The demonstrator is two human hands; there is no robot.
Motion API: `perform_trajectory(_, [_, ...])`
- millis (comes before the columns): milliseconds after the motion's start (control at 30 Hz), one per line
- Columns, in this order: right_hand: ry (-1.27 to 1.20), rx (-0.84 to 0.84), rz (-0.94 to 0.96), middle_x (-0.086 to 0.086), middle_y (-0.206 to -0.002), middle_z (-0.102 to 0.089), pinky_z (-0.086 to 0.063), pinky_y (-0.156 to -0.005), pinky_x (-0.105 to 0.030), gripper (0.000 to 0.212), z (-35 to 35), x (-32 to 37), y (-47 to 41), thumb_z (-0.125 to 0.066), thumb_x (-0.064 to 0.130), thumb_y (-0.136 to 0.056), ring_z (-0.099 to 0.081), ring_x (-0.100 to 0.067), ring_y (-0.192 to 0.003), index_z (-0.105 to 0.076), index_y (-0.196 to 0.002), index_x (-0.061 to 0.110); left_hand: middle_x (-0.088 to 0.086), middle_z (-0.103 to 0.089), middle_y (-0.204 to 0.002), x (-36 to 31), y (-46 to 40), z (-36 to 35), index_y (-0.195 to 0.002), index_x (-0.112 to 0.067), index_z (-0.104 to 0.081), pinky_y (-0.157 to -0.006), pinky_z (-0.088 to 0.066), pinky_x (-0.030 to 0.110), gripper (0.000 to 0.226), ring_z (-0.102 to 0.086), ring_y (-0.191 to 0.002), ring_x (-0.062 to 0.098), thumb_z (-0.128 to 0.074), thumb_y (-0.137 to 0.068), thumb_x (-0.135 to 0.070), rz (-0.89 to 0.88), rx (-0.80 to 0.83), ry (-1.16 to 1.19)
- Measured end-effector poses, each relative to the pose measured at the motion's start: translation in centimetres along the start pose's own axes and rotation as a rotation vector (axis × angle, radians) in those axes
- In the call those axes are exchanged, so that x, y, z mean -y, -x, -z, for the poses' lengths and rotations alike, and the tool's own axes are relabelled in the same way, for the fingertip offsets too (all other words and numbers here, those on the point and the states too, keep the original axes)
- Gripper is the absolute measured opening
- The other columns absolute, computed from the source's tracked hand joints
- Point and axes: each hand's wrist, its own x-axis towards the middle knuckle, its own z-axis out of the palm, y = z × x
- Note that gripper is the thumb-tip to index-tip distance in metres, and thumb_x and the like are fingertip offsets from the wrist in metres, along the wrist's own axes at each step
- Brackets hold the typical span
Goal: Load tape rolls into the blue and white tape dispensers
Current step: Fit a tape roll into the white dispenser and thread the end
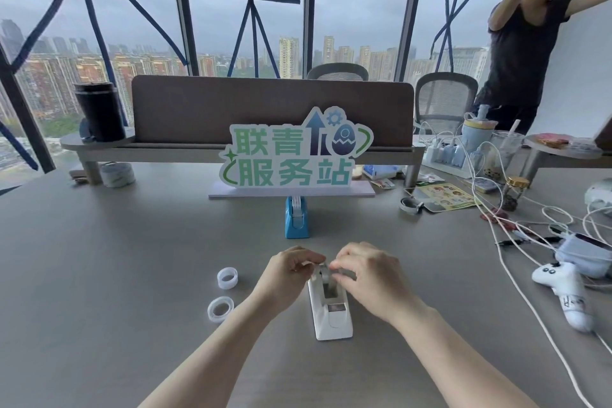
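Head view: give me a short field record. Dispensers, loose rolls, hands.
white dispenser: near centre of grey table, both hands at its far end
blue dispenser: further back, in front of the sign, tape roll already seated in it
loose tape rolls: two, clear, left of the white dispenser; one upright, one lying flat
left hand: fingers pinched at the dispenser's top
right hand: fingers pinched at the same spot
held item: hidden by fingers

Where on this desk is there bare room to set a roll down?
Bare table lies left of the two tape rolls, and between the blue dispenser and the hands. The right side is crowded with cables and a game controller.
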Motion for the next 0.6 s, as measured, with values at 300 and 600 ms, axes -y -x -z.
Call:
perform_trajectory(300, [0.035, -0.031, 0.025, 0.012, -0.077, -0.066, -0.045, -0.056, -0.022, 0.007, -0.1, 0.4, 0.3, -0.076, 0.023, -0.078, -0.062, -0.012, -0.072, -0.071, -0.074, 0.026, -0.007, -0.066, -0.114, -0.9, 1.5, 0.5, -0.114, -0.034, -0.066, -0.091, -0.046, 0.023, 0.052, -0.059, -0.107, 0.011, -0.049, -0.072, -0.008, 0.068, 0.066, 0.173])
perform_trajectory(600, [-0.026, 0.023, -0.006, 0.013, -0.085, -0.065, -0.05, -0.063, -0.028, 0.005, 0.2, 0.6, 1.4, -0.068, 0.028, -0.083, -0.06, -0.008, -0.084, -0.069, -0.078, 0.027, -0.016, -0.026, -0.152, -0.5, 3.3, 1.4, -0.145, -0.045, -0.021, -0.12, -0.021, 0.031, 0.106, -0.024, -0.141, 0.003, -0.079, -0.057, -0.031, 0.152, 0.421, 0.108])
